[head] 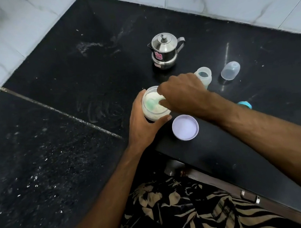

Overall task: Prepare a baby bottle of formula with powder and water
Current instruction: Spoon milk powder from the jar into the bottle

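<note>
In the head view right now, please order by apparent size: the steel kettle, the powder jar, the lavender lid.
1. steel kettle
2. powder jar, partly covered by both hands
3. lavender lid
The jar and lid look close; the lid lies nearer the camera.

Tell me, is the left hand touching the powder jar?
Touching. The head view shows the left hand wrapped around the powder jar, with fingers and thumb against its side.
</note>
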